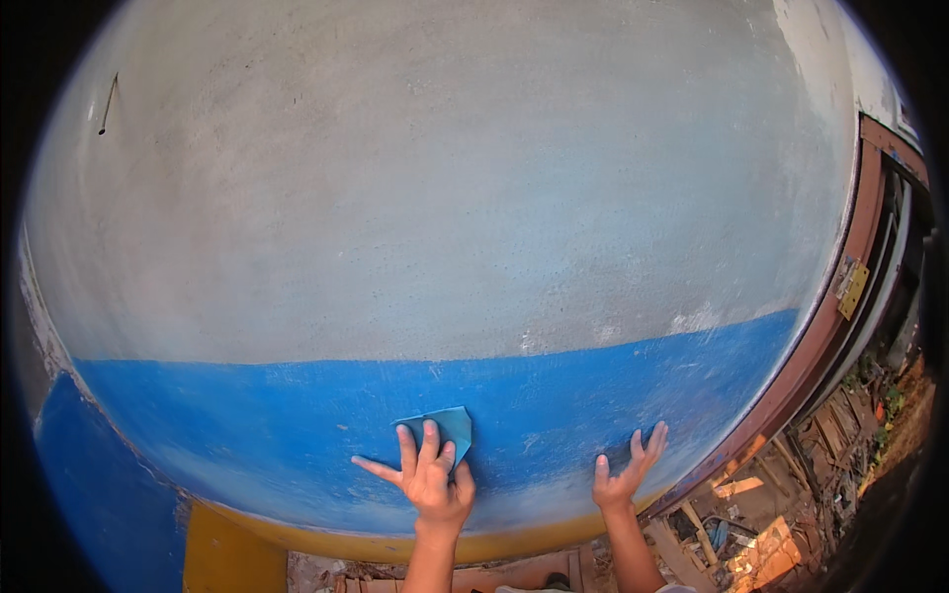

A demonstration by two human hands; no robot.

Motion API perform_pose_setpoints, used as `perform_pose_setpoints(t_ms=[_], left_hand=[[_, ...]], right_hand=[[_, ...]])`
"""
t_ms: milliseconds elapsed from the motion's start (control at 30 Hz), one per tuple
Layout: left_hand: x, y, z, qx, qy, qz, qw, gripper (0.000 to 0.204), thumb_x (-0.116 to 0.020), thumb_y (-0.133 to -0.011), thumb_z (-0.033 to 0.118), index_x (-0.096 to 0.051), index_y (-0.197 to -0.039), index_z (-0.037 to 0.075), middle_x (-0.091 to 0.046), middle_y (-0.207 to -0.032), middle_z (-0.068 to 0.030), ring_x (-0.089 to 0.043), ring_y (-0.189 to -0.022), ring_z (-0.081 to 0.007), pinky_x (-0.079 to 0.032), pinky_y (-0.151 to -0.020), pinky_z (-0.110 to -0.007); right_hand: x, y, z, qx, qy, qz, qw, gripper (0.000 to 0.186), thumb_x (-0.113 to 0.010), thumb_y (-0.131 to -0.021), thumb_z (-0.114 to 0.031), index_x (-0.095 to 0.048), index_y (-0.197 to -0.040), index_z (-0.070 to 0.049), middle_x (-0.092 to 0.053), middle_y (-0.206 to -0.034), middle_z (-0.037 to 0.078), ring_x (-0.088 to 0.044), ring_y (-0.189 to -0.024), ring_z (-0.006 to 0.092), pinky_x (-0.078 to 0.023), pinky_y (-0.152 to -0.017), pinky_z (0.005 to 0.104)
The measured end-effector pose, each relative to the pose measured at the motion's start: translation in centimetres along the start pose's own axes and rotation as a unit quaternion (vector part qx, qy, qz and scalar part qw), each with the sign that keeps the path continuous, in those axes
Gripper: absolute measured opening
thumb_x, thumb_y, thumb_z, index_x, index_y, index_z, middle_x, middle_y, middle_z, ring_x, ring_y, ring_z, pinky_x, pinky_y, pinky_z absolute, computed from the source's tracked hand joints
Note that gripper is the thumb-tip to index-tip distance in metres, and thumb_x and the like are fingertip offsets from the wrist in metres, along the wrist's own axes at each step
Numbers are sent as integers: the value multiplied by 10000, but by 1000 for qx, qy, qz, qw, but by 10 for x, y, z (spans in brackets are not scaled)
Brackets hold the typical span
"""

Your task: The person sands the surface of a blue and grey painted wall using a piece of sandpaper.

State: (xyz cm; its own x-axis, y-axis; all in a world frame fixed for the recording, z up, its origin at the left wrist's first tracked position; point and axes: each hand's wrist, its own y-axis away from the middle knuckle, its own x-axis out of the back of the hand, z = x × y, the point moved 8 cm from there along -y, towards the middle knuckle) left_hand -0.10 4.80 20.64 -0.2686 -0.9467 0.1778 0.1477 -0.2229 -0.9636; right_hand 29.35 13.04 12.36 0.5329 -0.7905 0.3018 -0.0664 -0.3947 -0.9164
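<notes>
Painted masonry wall, grey above, fills most of the view, its edges curved by the lens. Across its lower part runs a bright blue painted band with pale, scuffed patches. At right stands a brown door frame; below it lies ground littered with scrap, including a sunlit, flat, board-like piece. A narrow yellow painted strip borders the wall's foot.

Left hand: fingers extended and parted, little finger stretched outward; it has hold of the sheet by pressing it to the wall. Right hand: open, fingers spread, nothing visible in its grasp; it is at the blue band, but fingertip contact cannot be confirmed.

Sheet: a thin, folded, blue-green piece, apparently abrasive paper or cloth, lies under the left fingers against the blue band, one corner projecting beyond them.

Step in hand, as judged: rubbing the painted surface. The next move appears to call for flat, even finger pressure, with the sheet's working face fully against the wall.

Containers: none identifiable; the scrap is too small to sort.
</notes>
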Motion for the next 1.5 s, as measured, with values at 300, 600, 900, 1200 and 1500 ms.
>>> perform_pose_setpoints(t_ms=[300,600,900,1200,1500], left_hand=[[-17,-54,46,-23,-13,-37,999,67,-557,-886,78,-538,-950,68,-510,-1415,-196,-270,-1439,-410,118,-1086,-686],[9,-75,19,137,29,89,986,69,-536,-897,43,-532,-960,70,-445,-1449,-249,-231,-1450,-420,64,-1108,-672],[38,-20,-40,243,65,253,934,104,-610,-830,54,-566,-924,67,-563,-1367,-174,-355,-1404,-391,51,-1105,-678],[3,1,12,123,-10,119,985,37,-551,-879,44,-533,-902,65,-509,-1412,-192,-290,-1431,-398,23,-1131,-645],[-22,-34,58,-4,-10,33,999,48,-553,-902,57,-536,-932,90,-505,-1423,-183,-348,-1408,-390,52,-1107,-685]], right_hand=[[31,-58,59,-41,-42,94,994,696,-438,-966,-472,-283,-1468,-16,-171,-1566,246,-126,-1456,441,-141,-1142,625],[13,-42,68,-37,-21,100,994,726,-376,-985,-512,-240,-1500,-19,-99,-1586,220,-76,-1467,428,-136,-1149,642],[13,-44,60,-42,-24,93,994,678,-371,-999,-463,-251,-1500,-22,-103,-1587,222,-79,-1466,432,-140,-1143,652],[18,-41,63,-21,-5,91,996,660,-360,-1000,-451,-259,-1502,-36,-101,-1585,234,-75,-1464,443,-132,-1130,672],[9,-32,73,-64,-1,82,995,664,-374,-988,-435,-262,-1501,-29,-128,-1582,233,-82,-1465,445,-109,-1131,672]])
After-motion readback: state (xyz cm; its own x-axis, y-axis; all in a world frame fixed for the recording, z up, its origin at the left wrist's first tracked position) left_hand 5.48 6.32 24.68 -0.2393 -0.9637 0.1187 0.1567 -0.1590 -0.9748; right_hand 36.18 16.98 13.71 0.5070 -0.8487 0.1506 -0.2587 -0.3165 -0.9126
